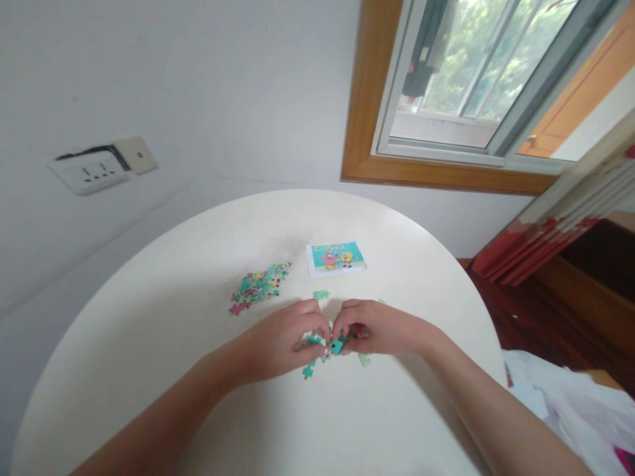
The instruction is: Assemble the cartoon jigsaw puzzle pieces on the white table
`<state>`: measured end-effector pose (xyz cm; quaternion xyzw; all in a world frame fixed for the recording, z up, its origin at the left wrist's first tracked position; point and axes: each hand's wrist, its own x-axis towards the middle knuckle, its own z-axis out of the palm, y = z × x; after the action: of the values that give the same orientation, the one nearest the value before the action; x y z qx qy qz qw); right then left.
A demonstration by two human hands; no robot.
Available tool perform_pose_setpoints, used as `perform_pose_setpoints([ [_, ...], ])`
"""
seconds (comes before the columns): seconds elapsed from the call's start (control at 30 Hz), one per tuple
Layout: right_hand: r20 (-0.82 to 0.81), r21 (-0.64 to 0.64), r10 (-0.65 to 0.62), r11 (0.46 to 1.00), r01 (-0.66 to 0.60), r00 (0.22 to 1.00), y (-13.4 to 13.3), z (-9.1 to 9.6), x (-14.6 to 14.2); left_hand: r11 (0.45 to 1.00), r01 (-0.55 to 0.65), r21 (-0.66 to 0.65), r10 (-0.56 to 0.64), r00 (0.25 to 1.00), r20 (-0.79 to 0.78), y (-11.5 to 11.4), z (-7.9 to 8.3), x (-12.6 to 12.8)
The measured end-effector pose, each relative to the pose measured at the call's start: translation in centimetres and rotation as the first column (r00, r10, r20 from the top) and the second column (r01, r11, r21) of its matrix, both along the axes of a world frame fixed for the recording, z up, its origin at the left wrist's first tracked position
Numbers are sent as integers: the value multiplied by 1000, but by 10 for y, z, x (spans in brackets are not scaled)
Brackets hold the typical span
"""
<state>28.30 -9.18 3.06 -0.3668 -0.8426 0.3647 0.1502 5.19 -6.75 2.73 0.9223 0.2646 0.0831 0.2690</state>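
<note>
My left hand (300, 334) and my right hand (364, 327) meet over the near middle of the white table, fingertips almost touching. Small jigsaw puzzle pieces (314, 338) show between the curled fingers of my left hand. A teal puzzle piece (337, 346) is pinched in my right fingers, with more pieces partly hidden in the palm. Loose pieces lie around the hands: a teal one (308, 370) below, a pale green one (364, 359) to the right, and another (321, 295) just beyond the fingers.
A heap of mixed puzzle pieces (260, 287) lies on the round table (238, 423), left of my hands. Beyond them is a reference picture card (337, 258) with cartoon figures. A wall with a socket (94, 172) and a window stand behind; white bags (570, 403) are at right.
</note>
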Motion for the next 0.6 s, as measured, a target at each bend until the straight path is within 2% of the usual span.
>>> perform_pose_setpoints([
  [0.3, -119, -11, -9, 1000, 8, 993, -4, 4, -5, 1000, -24, 4, 24, 998, 50, 3, -11, 7],
  [0.43, -143, -44, -17, 999, 11, 990, -4, 7, -2, 999, -53, -7, 53, 996, 71, 4, -10, 5],
  [0.53, -140, -65, -111, 993, 103, 984, -1, 12, 9, 998, -62, -7, 63, 997, 44, 4, -5, 3],
  [0.6, -73, -47, -193, 981, 190, 978, 1, 16, 20, 998, -57, 6, 57, 998, 14, 3, -2, 2],
])
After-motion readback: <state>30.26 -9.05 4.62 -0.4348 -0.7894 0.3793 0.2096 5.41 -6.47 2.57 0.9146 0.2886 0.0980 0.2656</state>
